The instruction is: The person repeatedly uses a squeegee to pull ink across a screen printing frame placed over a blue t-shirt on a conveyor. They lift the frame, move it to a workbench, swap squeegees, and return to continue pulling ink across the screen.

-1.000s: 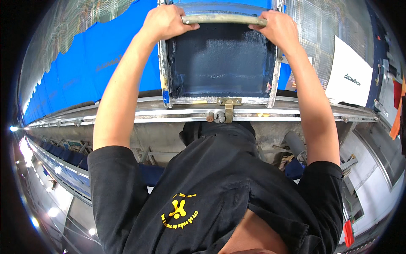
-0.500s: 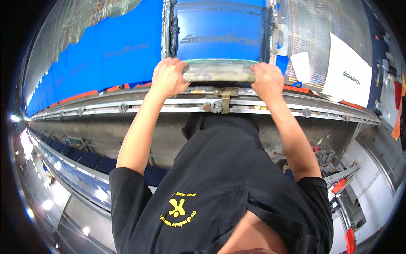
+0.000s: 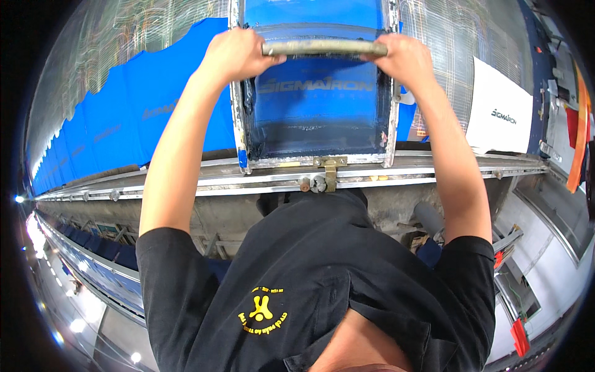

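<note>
A squeegee with a pale, worn handle [image 3: 325,47] lies crosswise over a screen printing frame [image 3: 390,133]. My left hand [image 3: 238,54] is wrapped round its left end, and my right hand [image 3: 404,59] grips its right end. Both arms reach far forward. Below the squeegee shows the blue-tinted mesh [image 3: 316,111] with dark lettering and a dark ink band [image 3: 316,139] along the near end. Blue fabric [image 3: 186,115] lies under and to the left of the frame. The squeegee's blade is mostly hidden beneath its handle.
A metal rail [image 3: 248,183] runs along the table's near edge, with a brass-coloured clamp [image 3: 331,175] at the frame's middle. To the right lies a white printed sheet [image 3: 501,108]. Orange strips [image 3: 579,130] hang at the far right. Behind me at left stands another long table [image 3: 102,257].
Both hands have pushed the squeegee away from me, from the frame's near end up the mesh. The handle now tilts differently, and the near ink band is uncovered. My view has shifted slightly.
</note>
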Tool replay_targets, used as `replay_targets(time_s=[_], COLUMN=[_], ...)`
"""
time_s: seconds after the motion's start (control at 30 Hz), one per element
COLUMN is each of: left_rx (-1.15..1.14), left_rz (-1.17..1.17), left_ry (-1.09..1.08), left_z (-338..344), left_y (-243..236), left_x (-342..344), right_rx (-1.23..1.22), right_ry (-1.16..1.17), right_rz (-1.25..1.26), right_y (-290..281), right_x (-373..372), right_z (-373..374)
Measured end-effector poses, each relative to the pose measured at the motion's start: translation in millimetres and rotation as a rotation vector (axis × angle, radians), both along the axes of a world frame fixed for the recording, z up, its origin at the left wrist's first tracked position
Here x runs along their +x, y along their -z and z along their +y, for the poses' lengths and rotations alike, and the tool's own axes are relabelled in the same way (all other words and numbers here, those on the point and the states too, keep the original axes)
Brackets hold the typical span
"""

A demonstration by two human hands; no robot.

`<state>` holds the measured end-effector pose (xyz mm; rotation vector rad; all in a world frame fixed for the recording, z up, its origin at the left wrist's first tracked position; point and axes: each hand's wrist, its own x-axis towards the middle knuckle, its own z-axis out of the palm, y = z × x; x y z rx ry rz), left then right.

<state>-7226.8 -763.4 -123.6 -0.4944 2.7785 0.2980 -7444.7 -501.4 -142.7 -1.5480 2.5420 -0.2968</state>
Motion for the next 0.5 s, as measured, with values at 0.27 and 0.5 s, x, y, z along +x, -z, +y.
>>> replay_targets(time_s=[0.27,0.5], left_rx=[0.123,0.116], left_rz=[0.048,0.067], left_ry=[-0.022,-0.048], left_z=[-23.9,-0.8], left_y=[30.8,32.6], left_x=[-18.9,5.8], right_rx=[0.225,0.138], right_ry=[0.02,0.004], right_rz=[-0.073,-0.021], right_y=[24.7,26.8], right_x=[-21.8,-0.4], right_z=[-29.8,-9.4])
